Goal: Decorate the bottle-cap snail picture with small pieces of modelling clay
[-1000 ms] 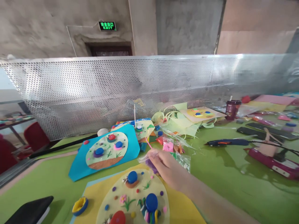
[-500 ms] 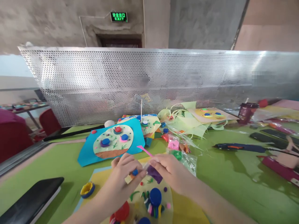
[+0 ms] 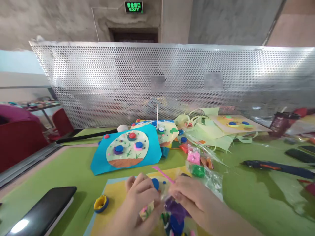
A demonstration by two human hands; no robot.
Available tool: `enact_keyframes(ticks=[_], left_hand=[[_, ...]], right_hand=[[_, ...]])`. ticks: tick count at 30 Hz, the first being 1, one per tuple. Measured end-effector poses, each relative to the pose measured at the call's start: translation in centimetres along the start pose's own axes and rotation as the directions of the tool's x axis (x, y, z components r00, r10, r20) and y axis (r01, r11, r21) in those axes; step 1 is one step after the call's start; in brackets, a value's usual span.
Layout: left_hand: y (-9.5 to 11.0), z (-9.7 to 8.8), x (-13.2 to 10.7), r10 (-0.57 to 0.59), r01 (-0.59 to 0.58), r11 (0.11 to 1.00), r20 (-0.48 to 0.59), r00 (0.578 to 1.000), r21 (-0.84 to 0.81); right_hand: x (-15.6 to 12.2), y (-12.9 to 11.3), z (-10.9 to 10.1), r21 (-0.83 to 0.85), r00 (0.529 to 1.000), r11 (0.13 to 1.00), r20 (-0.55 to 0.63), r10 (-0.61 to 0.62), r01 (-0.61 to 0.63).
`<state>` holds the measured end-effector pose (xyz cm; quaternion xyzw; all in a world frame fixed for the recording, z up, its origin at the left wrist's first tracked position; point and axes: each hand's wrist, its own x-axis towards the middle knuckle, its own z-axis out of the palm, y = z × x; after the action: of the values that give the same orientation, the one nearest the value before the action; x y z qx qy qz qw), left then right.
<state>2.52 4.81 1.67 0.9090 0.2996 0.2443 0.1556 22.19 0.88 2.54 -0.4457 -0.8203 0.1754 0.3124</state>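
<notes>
My right hand [image 3: 197,196] is closed round a packet of purple modelling clay [image 3: 177,209] in clear plastic. A thin pink plastic stick [image 3: 162,173] pokes out from the same fingers. My left hand [image 3: 142,205], slightly blurred, has its fingers pinched at the clear wrapper's near end. Beneath both hands lies a yellow sheet [image 3: 114,193] bearing a pale round clay picture, largely covered by the hands. Blue bottle caps show on it, one blue cap [image 3: 177,224] below the packet. A blue cap lined with yellow clay [image 3: 100,204] rests at the sheet's left side.
A blue card with a clay picture [image 3: 155,139] lies beyond my left hand. Bagged clay [image 3: 194,157] and pale paper strips [image 3: 206,129] sit behind my right hand. A black phone [image 3: 46,209] is at the left, a dark pen-shaped tool [image 3: 275,166] at the right.
The whole view has shifted, so the table items appear farther right. Both hands have come lower and nearer to me, with the purple clay packet and pink stick still in them.
</notes>
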Motion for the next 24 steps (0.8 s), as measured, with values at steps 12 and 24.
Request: enact_keyframes(ticks=[12, 24], left_hand=[[-0.5, 1.5, 0.0, 0.025, -0.025, 0.997, -0.009, 1.0, -0.068], [-4.4, -1.4, 0.2, -0.429, 0.391, 0.812, 0.011, 0.903, -0.434]], right_hand=[[0.5, 0.2, 0.8, -0.121, 0.993, 0.986, 0.054, -0.107, 0.113], [0.9, 4.7, -1.2, -0.089, 0.94, 0.95, -0.198, 0.276, -0.298]])
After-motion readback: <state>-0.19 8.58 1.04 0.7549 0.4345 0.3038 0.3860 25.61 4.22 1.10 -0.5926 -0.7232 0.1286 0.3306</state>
